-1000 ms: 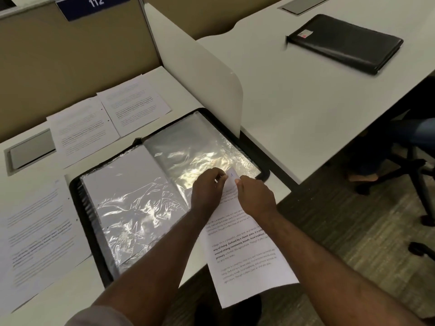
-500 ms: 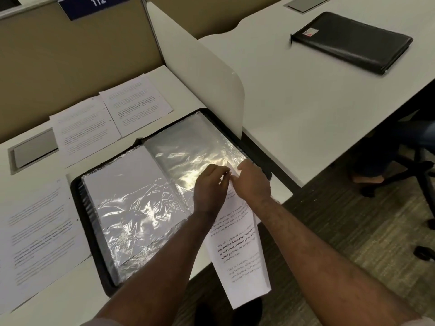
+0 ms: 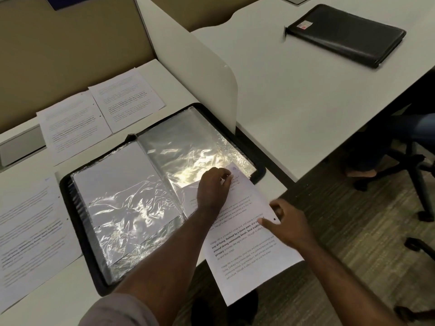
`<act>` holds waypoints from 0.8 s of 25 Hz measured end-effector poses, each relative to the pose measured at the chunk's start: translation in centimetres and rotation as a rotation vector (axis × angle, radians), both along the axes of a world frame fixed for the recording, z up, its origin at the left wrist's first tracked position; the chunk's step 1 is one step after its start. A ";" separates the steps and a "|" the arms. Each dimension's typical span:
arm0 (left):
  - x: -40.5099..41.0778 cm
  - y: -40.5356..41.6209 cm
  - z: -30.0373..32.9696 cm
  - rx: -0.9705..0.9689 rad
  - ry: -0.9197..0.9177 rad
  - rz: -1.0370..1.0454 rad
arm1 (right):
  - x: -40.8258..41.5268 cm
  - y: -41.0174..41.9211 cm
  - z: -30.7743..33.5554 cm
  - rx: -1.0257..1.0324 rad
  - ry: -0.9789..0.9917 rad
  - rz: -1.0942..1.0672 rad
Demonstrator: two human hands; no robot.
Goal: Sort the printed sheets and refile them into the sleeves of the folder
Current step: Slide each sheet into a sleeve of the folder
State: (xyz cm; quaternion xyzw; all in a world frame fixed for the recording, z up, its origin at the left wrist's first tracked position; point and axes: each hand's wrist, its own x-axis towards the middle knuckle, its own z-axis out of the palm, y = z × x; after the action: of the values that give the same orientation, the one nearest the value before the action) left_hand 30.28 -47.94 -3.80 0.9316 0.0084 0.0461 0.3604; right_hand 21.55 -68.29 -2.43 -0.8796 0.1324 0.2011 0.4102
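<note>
- Open black folder (image 3: 77,231) lying flat on the near tabletop (image 3: 47,292), clear sleeves spread across both halves, glare bright on the right-hand sleeve (image 3: 188,147).
- Blank-looking white page showing through the left sleeve (image 3: 122,196).
- Printed sheet (image 3: 244,250) angled across the folder's near right corner, top end at the mouth of the right-hand sleeve, lower half hanging past the tabletop edge over the floor (bold lines of text readable mid-page).
- Left hand (image 3: 213,187) resting on the sheet's upper part, fingers curled, fingertips pinching at the sheet's top edge beside the sleeve opening.
- Right hand (image 3: 286,222) at the sheet's right edge by a punched hole, thumb lying on top of the paper, fingers bent round the edge and gripping it.
- Two more printed sheets (image 3: 103,114) side by side beyond the folder, near the partition; another sheet (image 3: 30,229) left of the folder.
- Second black folder (image 3: 346,34), closed, on the neighbouring tabletop, well apart.
- Office chair base (image 3: 414,175) on the carpet at right.
</note>
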 end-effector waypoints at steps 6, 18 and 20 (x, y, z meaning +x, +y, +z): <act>0.0 -0.1 0.0 0.003 0.019 -0.004 | -9.9 -0.7 -3.7 0.372 0.024 -0.528; -1.0 0.3 1.1 -0.010 -0.101 -0.076 | -13.0 4.5 -2.7 0.494 -0.020 -0.671; -1.3 0.2 1.3 -0.026 -0.131 -0.070 | -13.2 4.9 -2.4 0.503 -0.033 -0.664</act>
State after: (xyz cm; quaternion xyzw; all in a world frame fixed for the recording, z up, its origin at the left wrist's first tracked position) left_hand 28.95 -47.70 -2.48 0.9216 -0.0473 0.0943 0.3734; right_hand 8.34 -63.35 -4.86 -0.6646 0.3492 0.0698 0.6569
